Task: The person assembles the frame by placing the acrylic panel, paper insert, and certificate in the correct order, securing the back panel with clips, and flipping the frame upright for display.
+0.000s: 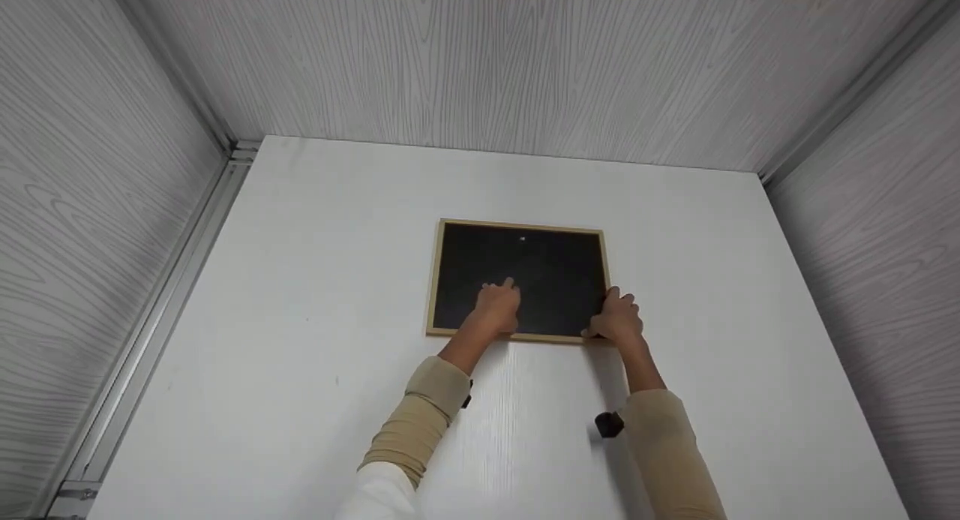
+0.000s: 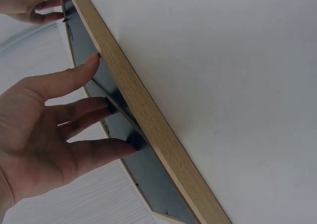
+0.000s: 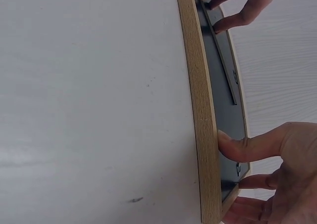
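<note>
A picture frame (image 1: 555, 280) with a light wooden border lies with its black back facing up on the white table. A narrow support strut (image 3: 224, 60) stands slightly raised from the backing. My left hand (image 1: 498, 306) is over the lower middle of the back, its thumb at the wooden edge. Spread fingers (image 2: 81, 110) of that hand reach to the backing beside the strut. At the near right corner, my right hand (image 1: 619, 319) grips the border, the thumb (image 3: 237, 147) on the inner side and the other fingers round the outside.
Small dark metal clips (image 3: 238, 169) sit along the inside of the border. Behind the white table (image 1: 300, 280) rises a grey wood-grain panel (image 1: 487, 70), with similar panels at left and right. A metal rail (image 1: 157, 317) runs along the left side.
</note>
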`<control>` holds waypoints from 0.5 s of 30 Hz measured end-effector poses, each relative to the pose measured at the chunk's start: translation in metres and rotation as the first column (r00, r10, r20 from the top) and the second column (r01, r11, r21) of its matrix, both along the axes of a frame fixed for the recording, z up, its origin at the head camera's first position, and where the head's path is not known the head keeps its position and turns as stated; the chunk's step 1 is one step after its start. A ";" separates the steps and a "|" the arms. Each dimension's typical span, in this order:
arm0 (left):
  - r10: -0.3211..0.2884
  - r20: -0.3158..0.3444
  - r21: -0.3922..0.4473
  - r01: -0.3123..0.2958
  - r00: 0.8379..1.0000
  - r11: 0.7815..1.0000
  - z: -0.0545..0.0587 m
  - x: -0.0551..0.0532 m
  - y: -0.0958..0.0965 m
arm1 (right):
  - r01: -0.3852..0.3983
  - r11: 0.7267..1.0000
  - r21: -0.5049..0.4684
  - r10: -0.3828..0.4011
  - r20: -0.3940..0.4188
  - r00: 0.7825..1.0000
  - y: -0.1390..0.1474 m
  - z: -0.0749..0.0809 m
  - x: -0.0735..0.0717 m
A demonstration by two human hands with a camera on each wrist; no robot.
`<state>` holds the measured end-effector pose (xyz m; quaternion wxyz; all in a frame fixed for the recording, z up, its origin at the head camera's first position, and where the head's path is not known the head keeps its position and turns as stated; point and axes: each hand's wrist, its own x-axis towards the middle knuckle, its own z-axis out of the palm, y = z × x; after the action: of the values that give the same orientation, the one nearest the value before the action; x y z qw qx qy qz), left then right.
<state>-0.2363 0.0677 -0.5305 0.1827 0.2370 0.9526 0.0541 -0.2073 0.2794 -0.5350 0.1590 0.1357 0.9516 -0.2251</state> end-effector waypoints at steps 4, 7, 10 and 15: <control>0.028 -0.021 -0.046 -0.029 0.999 0.999 0.000 -0.001 0.007 | -0.017 1.000 0.002 0.017 -0.001 1.000 0.002 0.000 0.001; 0.082 -0.017 -0.095 -0.084 0.996 0.992 0.000 -0.002 0.014 | -0.024 1.000 -0.003 0.024 0.001 1.000 0.001 0.000 0.002; 0.123 -0.011 -0.159 -0.124 0.992 0.979 0.001 -0.005 0.022 | -0.022 1.000 -0.006 0.022 0.001 1.000 -0.001 0.001 0.002; 0.165 -0.008 -0.260 -0.161 0.986 0.952 0.001 -0.012 0.030 | -0.031 1.000 -0.004 0.031 0.006 1.000 0.000 0.002 0.003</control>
<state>-0.2484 0.0977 -0.5296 0.2139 0.1312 0.9664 -0.0548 -0.2042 0.2799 -0.5334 0.1656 0.1213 0.9527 -0.2240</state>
